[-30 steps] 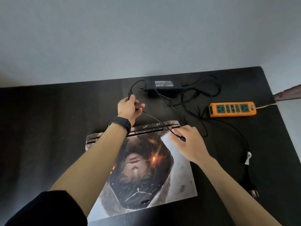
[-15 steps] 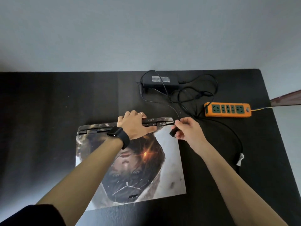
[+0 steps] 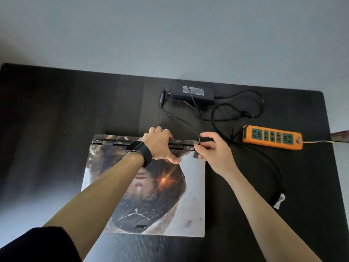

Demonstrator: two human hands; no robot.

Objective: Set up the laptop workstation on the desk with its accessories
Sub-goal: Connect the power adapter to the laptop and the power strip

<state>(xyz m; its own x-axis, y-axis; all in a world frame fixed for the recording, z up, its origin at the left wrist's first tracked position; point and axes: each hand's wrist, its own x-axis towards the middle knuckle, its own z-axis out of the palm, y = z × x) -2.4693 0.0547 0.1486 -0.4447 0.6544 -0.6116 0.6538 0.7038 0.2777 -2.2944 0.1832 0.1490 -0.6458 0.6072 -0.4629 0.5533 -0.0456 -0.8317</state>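
A closed laptop [image 3: 192, 186] with a printed picture on its lid lies flat on the black desk [image 3: 56, 129]. My left hand [image 3: 160, 144] grips the laptop's rear hinge edge, fingers curled over it. My right hand [image 3: 213, 150] pinches the charger's plug end at the laptop's rear right corner; the plug tip is hidden by my fingers. The thin charger cable [image 3: 181, 120] runs from that hand back to the black power brick [image 3: 192, 92] near the desk's far edge.
An orange power strip [image 3: 272, 137] lies at the right, its cord leading off the desk's right edge. Loops of black cable [image 3: 245, 110] lie between the brick and the strip, and another cable [image 3: 277, 176] runs down the right side to a white tag.
My left hand let go of the cable and moved down onto the laptop's hinge edge. My right hand carried the plug end to the laptop's rear right corner.
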